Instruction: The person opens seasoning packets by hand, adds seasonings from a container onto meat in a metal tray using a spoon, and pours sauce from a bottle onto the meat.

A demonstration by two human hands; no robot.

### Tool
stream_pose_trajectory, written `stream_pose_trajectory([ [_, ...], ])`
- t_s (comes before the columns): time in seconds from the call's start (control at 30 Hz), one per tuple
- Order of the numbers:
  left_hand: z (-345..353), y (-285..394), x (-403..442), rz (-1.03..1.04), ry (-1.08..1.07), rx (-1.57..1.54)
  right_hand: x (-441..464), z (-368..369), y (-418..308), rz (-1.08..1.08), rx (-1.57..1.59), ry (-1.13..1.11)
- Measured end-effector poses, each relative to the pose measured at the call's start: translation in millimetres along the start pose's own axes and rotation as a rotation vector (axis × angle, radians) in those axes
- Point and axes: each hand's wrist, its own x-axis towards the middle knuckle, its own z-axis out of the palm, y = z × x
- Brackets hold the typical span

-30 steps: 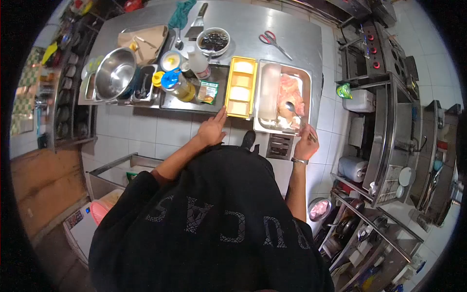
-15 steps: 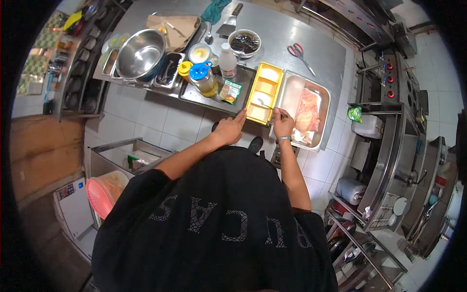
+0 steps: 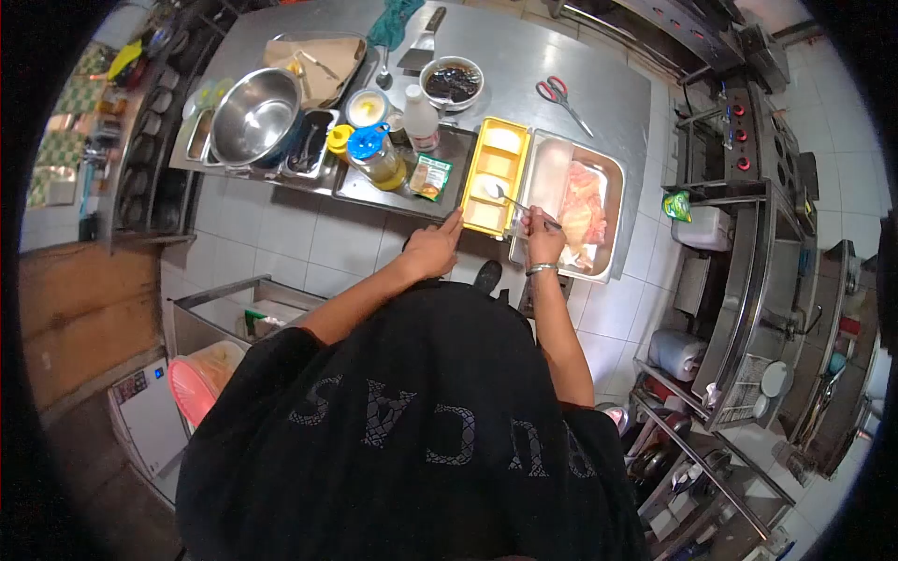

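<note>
A yellow divided container (image 3: 465, 211) with several compartments of pale powder stands at the table's front edge. My right hand (image 3: 545, 241) is closed around the handle of a spoon (image 3: 514, 200). The spoon's bowl, with white powder in it, is over one of the nearer compartments. My left hand (image 3: 432, 251) has its fingers stretched out, their tips touching the container's near left corner. Right of the container, a steel pan (image 3: 615, 192) holds pieces of raw meat (image 3: 585, 210); my right hand is over its near left corner.
Left of the container, a dark tray (image 3: 379, 194) carries a blue-lidded bottle (image 3: 376, 159), a white bottle (image 3: 421, 122) and a green packet (image 3: 429, 177). Behind are a bowl of dark liquid (image 3: 453, 83) and red-handled scissors (image 3: 558, 95). A steel pot (image 3: 256, 117) stands farther left.
The spoon has turned within the container, and its white-filled bowl shows more clearly. My left hand stays at the container's corner. The whole view has shifted slightly.
</note>
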Motion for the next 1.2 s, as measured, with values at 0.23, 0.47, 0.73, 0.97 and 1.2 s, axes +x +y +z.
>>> stream_pose_trajectory([
  [0.23,2,-1,4,-0.007,-0.022,0.016,-27,-56,-30,-0.010,0.195,0.094],
  [0.47,4,-1,6,-0.003,-0.003,-0.014,-69,-135,-57,-0.066,0.172,0.276],
  [0.73,-4,3,4,-0.011,-0.033,0.024,-76,-145,-77,-0.361,-0.463,0.522],
  [0.97,-3,4,6,-0.034,-0.061,0.027,-48,-82,-82,-0.468,-0.362,0.275],
  [1.2,-5,1,4,-0.040,-0.072,-0.027,-22,-9,-50,-0.370,-0.259,-0.024],
])
